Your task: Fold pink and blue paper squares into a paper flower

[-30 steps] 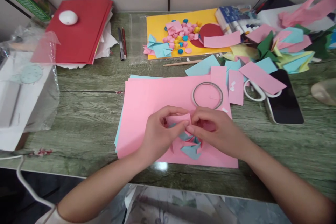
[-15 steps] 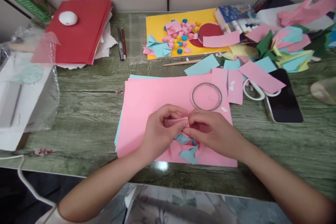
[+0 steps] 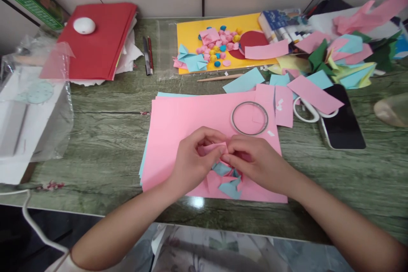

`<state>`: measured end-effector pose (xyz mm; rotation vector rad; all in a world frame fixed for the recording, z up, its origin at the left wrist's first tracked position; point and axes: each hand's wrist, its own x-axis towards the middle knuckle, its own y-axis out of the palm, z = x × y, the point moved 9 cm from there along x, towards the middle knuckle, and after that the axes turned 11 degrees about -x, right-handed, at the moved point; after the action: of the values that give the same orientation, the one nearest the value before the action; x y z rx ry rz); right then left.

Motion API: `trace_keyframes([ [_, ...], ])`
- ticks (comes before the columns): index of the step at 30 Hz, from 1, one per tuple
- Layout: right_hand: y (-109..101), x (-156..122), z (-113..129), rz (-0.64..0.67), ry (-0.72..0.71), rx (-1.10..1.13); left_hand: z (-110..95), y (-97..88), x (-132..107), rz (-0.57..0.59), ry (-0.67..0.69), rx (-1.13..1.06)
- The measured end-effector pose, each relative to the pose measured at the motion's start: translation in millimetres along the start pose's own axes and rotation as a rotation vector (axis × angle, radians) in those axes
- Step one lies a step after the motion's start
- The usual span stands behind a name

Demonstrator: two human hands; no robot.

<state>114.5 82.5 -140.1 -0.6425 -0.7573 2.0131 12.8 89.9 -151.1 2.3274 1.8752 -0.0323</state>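
My left hand [image 3: 193, 161] and my right hand [image 3: 258, 161] meet over a stack of large pink paper sheets [image 3: 178, 123]. Both pinch a small folded pink paper piece [image 3: 214, 148] between thumbs and fingertips. Just below the hands lies a cluster of folded pink and blue paper pieces [image 3: 228, 180], partly hidden by my fingers. A thin tape ring [image 3: 249, 117] rests on the pink sheets just beyond my right hand.
Yellow card [image 3: 191, 34] with small coloured paper bits lies at the back. Red folder [image 3: 98, 38] with a white round object sits back left. Phone [image 3: 344, 121], scissors [image 3: 307, 112] and paper scraps [image 3: 314, 93] crowd the right. Pens [image 3: 148, 55] and a plastic bag [image 3: 35, 106] lie left.
The hands have drawn slightly closer together on the small pink piece, which now looks folded narrower. Everything else stays put apart from a slight camera shift.
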Motion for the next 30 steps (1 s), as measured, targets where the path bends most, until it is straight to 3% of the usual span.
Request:
trace_keyframes([
  [6, -9.9, -1.6, 9.5, -0.101, -0.072, -0.042, 3.9, 2.5, 0.2, 0.046, -0.03, -0.048],
  [11, -4.0, -1.3, -2.7, 0.021, 0.04, 0.013, 16.5, 1.9, 0.3, 0.087, -0.133, -0.064],
  [14, -3.1, -1.9, -5.9, 0.066, 0.052, 0.074, 10.6, 1.4, 0.2, 0.074, -0.077, -0.05],
  [18, -9.6, -2.8, -5.3, 0.0, 0.03, 0.026, -2.4, 5.2, -1.0, 0.104, 0.029, 0.008],
  [25, -14.9, -3.0, -3.1, -0.053, 0.008, 0.0, -10.9, 6.9, -3.6, 0.125, 0.093, 0.071],
  [30, -24.2, -4.5, -5.2, -0.104, 0.001, -0.051, -4.4, 3.3, -1.9, 0.089, 0.005, 0.111],
])
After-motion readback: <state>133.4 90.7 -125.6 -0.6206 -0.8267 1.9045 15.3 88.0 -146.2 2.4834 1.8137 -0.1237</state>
